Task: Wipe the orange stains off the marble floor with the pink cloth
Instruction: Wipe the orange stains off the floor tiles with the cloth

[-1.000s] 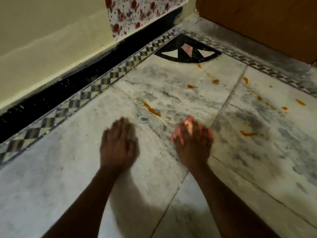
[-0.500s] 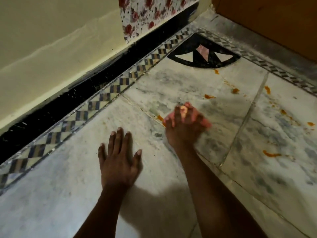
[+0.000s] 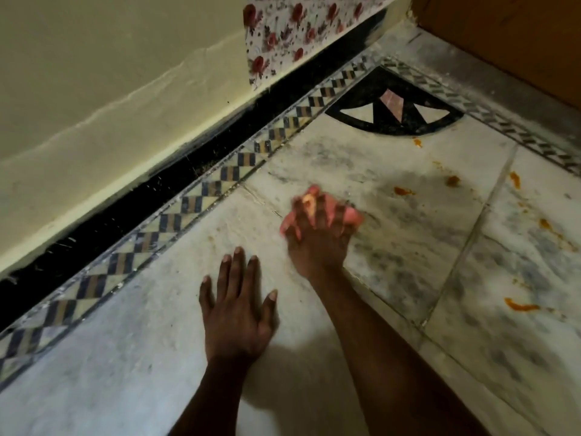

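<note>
I am pressing my left hand [image 3: 237, 313] flat on the marble floor [image 3: 132, 347], fingers spread apart and holding nothing, near the checkered border strip [image 3: 176, 212] that is running along the floor's left edge. Just beyond it, my right hand [image 3: 317, 237] is bearing down on the pink cloth [image 3: 353, 217], fingers splayed over it and pinning it to the floor; the hand is blurred. Pink folds are poking out past my fingertips. Farther off, toward the floor's right edge, orange stains [image 3: 520, 306] are dotting the slabs, more [image 3: 404, 191] lying short of the black corner inlay [image 3: 393, 113].
</note>
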